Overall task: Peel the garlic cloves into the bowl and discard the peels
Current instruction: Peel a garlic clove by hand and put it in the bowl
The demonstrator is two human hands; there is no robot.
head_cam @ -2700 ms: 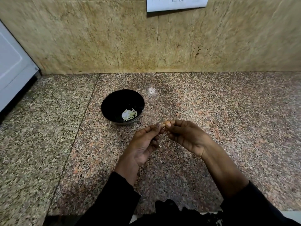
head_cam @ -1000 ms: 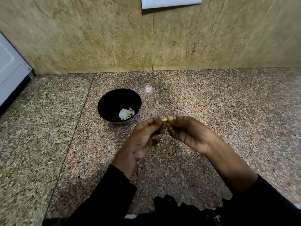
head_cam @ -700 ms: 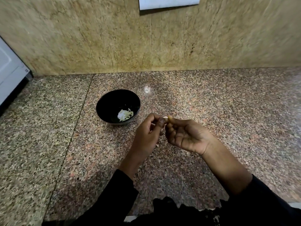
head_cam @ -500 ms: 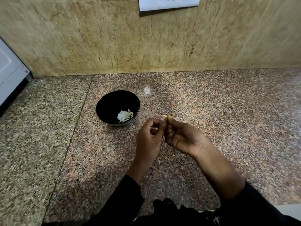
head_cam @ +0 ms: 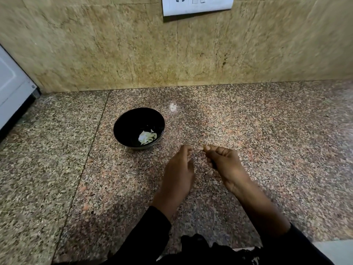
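Granite counter, hands (head_cam: 178, 169) now parted.
Right hand (head_cam: 223, 161) pinches the clove (head_cam: 202, 148); left fingers curl, contents unclear; bowl (head_cam: 122, 127) at ten o'clock.

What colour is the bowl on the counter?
Black, inside and out; the bowl shows best in the head view, the only one.

Right hand (head_cam: 223, 159) pinches garlic clove (head_cam: 201, 148); black bowl (head_cam: 122, 127) near.

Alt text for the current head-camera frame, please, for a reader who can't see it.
Two bare hands hover apart over a speckled granite counter; the right hand pinches a small pale garlic clove at its fingertips, and the left hand is curled beside it. A black bowl holding pale garlic pieces sits beyond the left hand.
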